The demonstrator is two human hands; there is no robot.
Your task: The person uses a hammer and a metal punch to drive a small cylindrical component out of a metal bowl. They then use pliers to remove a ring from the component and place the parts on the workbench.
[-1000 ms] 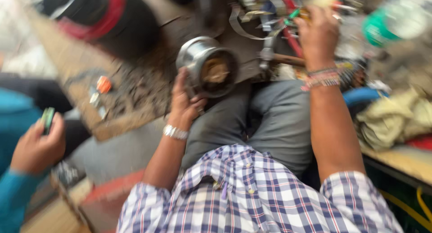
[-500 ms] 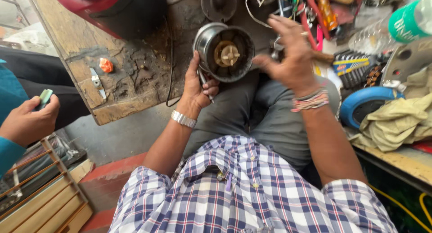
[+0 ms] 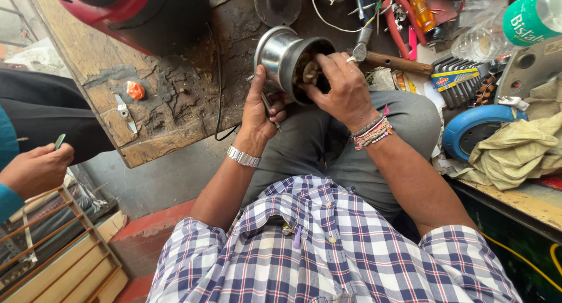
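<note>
I see the left hand (image 3: 260, 110) clamped around the side of the steel cylindrical housing (image 3: 280, 57), holding it over the lap beside the worn wooden bench (image 3: 158, 121). The right hand (image 3: 342, 89) has its fingers pushed into the housing's open mouth, gripping the brownish part (image 3: 308, 72) inside.

A repair workshop: scarred wooden workbench (image 3: 158, 133), scattered screwdrivers (image 3: 420, 7), hex key set (image 3: 462, 81), loose wires (image 3: 333, 16).
</note>
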